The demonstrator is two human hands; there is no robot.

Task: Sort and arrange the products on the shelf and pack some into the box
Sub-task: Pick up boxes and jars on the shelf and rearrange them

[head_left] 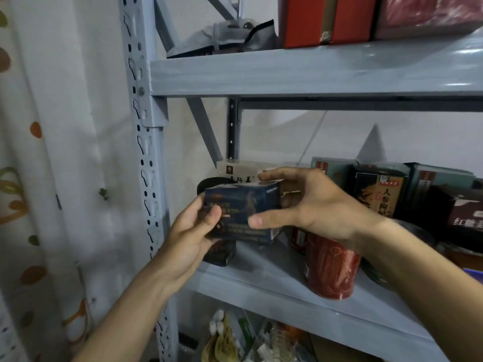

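Curtain (39, 178): pale fabric with orange and green spots, hanging at the far left.
Shelf upright (142, 152): grey metal post with slotted holes, just right of the curtain.
Left hand (193, 231): grasping the left end of the dark blue box, fingers curled behind it, thumb pressed on its front face.
Dark blue box (243, 212): held level between both hands at the left end of the middle shelf, above a smaller dark pack (220, 253); whether the two touch cannot be told.
White box (235, 169): behind the blue box, against the wall, printed with Chinese characters.
Right hand (313, 205): grasping the right end of the blue box, fingers over the top, thumb on the front.
Middle shelf board (274, 278): grey, running rightward under the forearms.
Red can (330, 267): upright on this board, below the right wrist.
Dark cartons (379, 194): standing in a row at the right, with Chinese lettering.
Upper shelf: silver pouch (222, 35) at left, red boxes (324, 19) at right.
Bottom tier: blurred packets (235, 335).
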